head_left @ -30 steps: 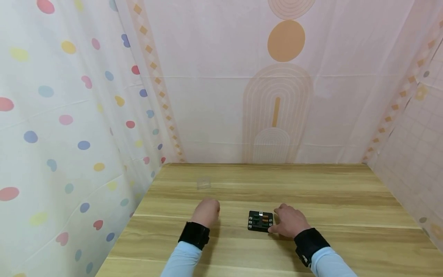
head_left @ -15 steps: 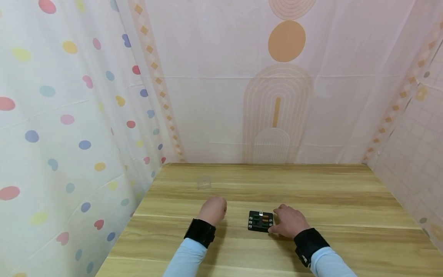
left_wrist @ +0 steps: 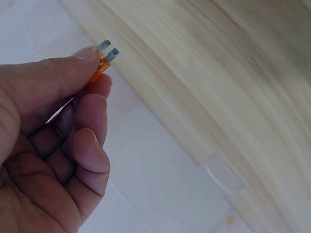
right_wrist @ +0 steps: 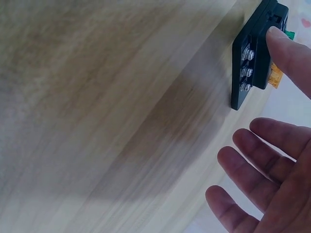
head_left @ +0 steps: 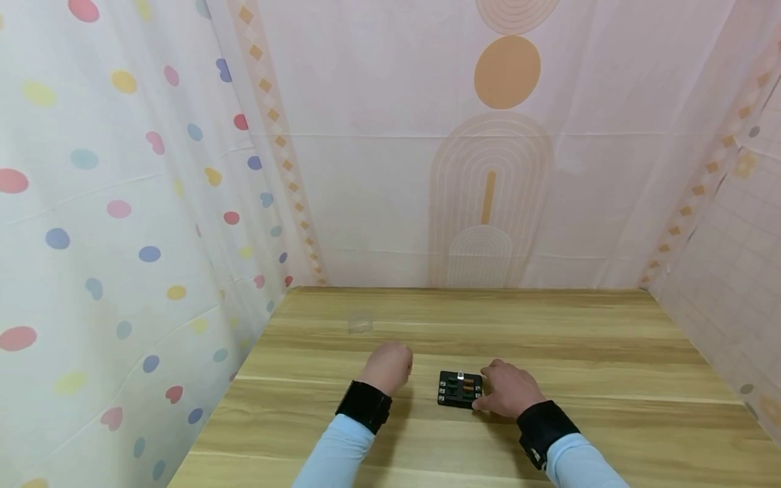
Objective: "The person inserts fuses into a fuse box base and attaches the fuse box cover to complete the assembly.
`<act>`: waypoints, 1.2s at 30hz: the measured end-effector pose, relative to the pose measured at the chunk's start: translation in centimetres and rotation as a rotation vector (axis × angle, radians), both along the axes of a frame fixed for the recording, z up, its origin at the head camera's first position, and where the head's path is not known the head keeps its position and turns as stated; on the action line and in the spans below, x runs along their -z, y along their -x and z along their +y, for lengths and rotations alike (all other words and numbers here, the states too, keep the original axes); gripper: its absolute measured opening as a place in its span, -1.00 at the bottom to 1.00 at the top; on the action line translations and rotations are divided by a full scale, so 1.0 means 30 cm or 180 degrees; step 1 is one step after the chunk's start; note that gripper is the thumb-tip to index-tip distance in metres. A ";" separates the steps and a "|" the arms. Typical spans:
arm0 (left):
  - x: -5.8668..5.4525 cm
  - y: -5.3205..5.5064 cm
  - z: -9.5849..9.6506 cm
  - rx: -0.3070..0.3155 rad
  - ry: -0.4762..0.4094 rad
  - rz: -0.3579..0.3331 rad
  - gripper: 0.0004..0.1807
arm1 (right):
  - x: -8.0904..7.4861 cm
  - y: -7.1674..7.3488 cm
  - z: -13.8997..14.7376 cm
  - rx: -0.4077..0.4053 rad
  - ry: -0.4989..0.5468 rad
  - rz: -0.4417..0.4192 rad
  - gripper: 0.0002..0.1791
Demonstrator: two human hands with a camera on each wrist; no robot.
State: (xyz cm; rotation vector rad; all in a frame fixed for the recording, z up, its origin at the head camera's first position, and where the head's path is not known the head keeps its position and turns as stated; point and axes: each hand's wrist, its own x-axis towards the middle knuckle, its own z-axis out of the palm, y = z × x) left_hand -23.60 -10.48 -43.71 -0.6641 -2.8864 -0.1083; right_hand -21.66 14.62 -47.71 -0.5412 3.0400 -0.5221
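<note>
My left hand (head_left: pixel 387 368) is over the table to the left of the fuse block. In the left wrist view its thumb and index finger pinch an orange blade fuse (left_wrist: pixel 101 69), with the two metal prongs pointing out past the fingertips. The black fuse block (head_left: pixel 450 400) lies on the table, with coloured fuses on top and screw terminals (right_wrist: pixel 247 72) along its sides. My right hand (head_left: pixel 511 390) is at the block's right side. Its thumb (right_wrist: pixel 290 54) touches the block, while the other fingers are spread and stand apart from it.
A clear plastic cover (head_left: pixel 360 322) lies on the wooden table (head_left: pixel 579 332) towards the back left. Patterned curtains (head_left: pixel 378 196) hang behind the table and along both sides.
My left hand has moved to the right, closer to the fuse block. The right hand and the block have stayed in place.
</note>
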 end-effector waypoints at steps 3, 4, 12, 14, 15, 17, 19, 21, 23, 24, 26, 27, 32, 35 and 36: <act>-0.008 -0.002 0.015 0.0036 -0.0007 0.0030 -0.73 | 0.003 0.002 0.000 -0.0009 0.0012 0.0031 -0.26; -0.011 -0.003 0.019 0.0051 -0.0016 0.0034 -0.74 | 0.004 0.003 0.000 -0.0010 0.0013 0.0035 -0.25; -0.020 -0.005 0.052 0.0150 0.0007 -0.0011 -0.74 | 0.008 0.008 -0.007 -0.0015 -0.0019 0.0024 -0.23; -0.021 -0.005 0.062 0.0153 0.0008 -0.0032 -0.73 | 0.009 0.008 -0.010 -0.0027 -0.0038 0.0039 -0.23; -0.022 -0.005 0.068 0.0142 0.0013 -0.0060 -0.73 | 0.010 0.009 -0.012 -0.0034 -0.0051 0.0051 -0.24; -0.022 -0.006 0.080 0.0140 0.0037 -0.0077 -0.74 | 0.009 0.011 -0.016 -0.0042 -0.0061 0.0050 -0.24; -0.022 -0.005 0.092 0.0144 0.0068 -0.0090 -0.75 | 0.007 0.012 -0.020 -0.0059 -0.0078 0.0050 -0.23; -0.019 -0.003 0.103 0.0157 0.0127 -0.0097 -0.75 | 0.004 0.014 -0.024 -0.0069 -0.0086 0.0041 -0.23; -0.016 0.000 0.113 0.0188 0.0203 -0.0076 -0.74 | 0.001 0.014 -0.027 -0.0086 -0.0063 0.0020 -0.22; -0.016 0.000 0.118 0.0194 0.0226 -0.0081 -0.74 | 0.000 0.014 -0.029 -0.0103 -0.0052 0.0012 -0.22; -0.016 -0.001 0.128 0.0176 0.0256 -0.0148 -0.74 | 0.000 0.015 -0.032 -0.0134 -0.0025 -0.0002 -0.23; -0.018 -0.002 0.133 0.0164 0.0275 -0.0187 -0.74 | 0.000 0.015 -0.034 -0.0152 -0.0012 -0.0005 -0.23; -0.024 -0.005 0.156 0.0148 0.0403 -0.0309 -0.79 | 0.004 0.016 -0.042 -0.0196 0.0001 0.0010 -0.25; -0.025 -0.004 0.164 0.0238 0.0435 -0.0218 -0.80 | 0.007 0.019 -0.048 -0.0209 -0.0006 0.0040 -0.29; -0.025 -0.003 0.166 0.0280 0.0429 -0.0181 -0.80 | 0.008 0.022 -0.050 -0.0215 -0.0013 0.0052 -0.31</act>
